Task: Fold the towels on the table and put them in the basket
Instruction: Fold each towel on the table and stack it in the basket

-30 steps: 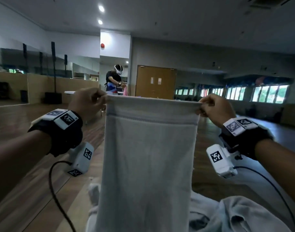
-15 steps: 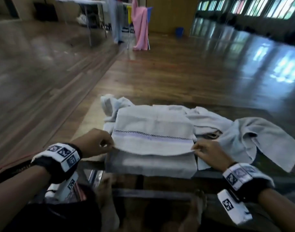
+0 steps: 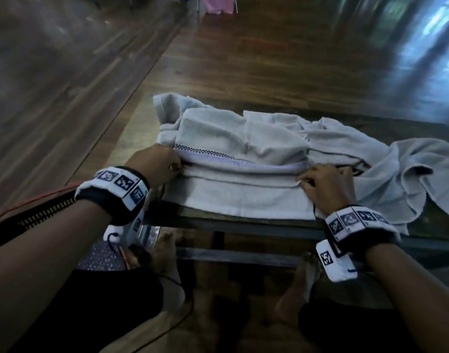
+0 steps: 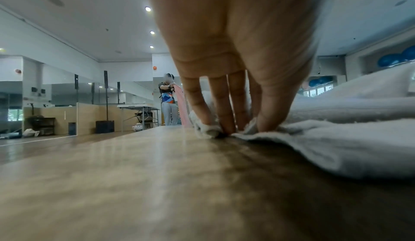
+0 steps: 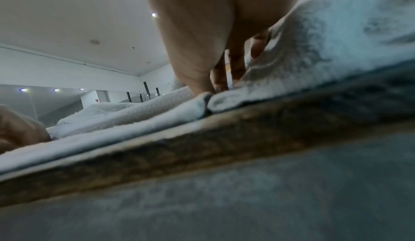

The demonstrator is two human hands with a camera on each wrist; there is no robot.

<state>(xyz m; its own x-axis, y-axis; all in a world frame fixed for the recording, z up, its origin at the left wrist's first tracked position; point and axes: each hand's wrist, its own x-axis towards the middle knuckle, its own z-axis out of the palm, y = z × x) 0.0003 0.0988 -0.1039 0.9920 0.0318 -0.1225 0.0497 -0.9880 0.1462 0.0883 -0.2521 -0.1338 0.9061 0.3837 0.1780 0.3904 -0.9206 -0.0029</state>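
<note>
A white towel [image 3: 240,189] with a dark checked band lies folded over itself at the near edge of the table [image 3: 243,226]. My left hand [image 3: 155,164] pinches its left corner, where thumb and fingers [image 4: 224,119] press the cloth [image 4: 325,138] onto the wood. My right hand [image 3: 325,184] pinches the right corner, its fingers [image 5: 202,81] closed on the hem [image 5: 170,110]. The towel's far half is rumpled. No basket is in view.
More white towels [image 3: 386,171] lie crumpled at the right and behind [image 3: 167,108] on the table. A dark zipped bag [image 3: 27,217] is at my left. My bare feet [image 3: 299,289] show under the table. Another person [image 4: 168,101] stands far off with a pink cloth.
A second ago I held the towel up hanging in the air. I have lowered it onto the table folded, and both hands now hold its corners down near the front edge.
</note>
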